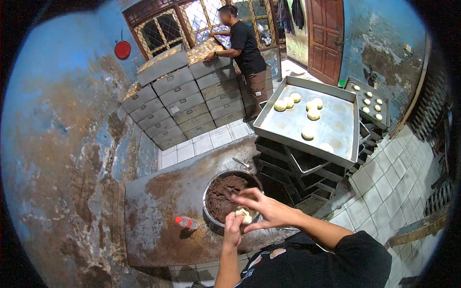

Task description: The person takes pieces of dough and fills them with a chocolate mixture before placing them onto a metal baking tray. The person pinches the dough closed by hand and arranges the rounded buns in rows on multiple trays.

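Dough piece [246,214]: small, pale and soft, held just over the near rim of the filling bowl [210,188]; looks light, sticky and easily torn, best cupped from beneath.
Left hand [234,229]: fingers curled, pinching the dough from below.
Right hand [265,210]: fingers spread, tips pressing its top.
Filling: dark brown paste, likely clingy.
Plastic bottle [187,222]: lying left of the bowl.
Baking tray [307,84]: beyond the bowl, holding dough rounds [313,114].

Seven dough balls [313,114] sit on the big tray [336,139], six on the far tray [357,86]. One bowl [210,188], one bottle [186,222], two people.
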Motion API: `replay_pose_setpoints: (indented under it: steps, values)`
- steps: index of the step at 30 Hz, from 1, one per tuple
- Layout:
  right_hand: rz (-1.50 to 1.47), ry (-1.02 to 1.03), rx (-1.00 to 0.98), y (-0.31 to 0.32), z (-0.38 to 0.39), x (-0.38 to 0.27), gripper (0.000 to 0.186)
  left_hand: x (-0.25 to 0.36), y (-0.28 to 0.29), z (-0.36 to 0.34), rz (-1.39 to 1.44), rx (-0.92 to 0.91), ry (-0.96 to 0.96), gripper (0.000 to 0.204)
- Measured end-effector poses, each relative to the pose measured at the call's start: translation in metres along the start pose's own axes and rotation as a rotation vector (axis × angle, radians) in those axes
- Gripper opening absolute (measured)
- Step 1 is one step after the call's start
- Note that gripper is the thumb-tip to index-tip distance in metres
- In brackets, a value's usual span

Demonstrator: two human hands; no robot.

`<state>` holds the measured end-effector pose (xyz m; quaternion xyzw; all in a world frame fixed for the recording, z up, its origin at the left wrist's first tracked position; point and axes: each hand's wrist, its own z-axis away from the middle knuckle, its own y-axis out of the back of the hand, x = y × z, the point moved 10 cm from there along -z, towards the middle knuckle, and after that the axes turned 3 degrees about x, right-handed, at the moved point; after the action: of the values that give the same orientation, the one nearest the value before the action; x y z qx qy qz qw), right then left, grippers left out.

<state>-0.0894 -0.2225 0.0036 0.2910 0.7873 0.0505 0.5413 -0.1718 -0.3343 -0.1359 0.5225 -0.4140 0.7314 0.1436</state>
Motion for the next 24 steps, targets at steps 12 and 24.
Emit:
replay_pose_setpoints:
  steps: [12, 24]
  values:
    - [-0.591, -0.252, 0.152, 0.019, 0.023, 0.078, 0.034, 0.070, -0.067, -0.014, -0.162, 0.111, -0.306, 0.044]
    - [-0.788, -0.080, 0.410, 0.126, 0.054, 0.059, 0.024, 0.077, -0.254, -0.039, -0.039, -0.301, -0.524, 0.021]
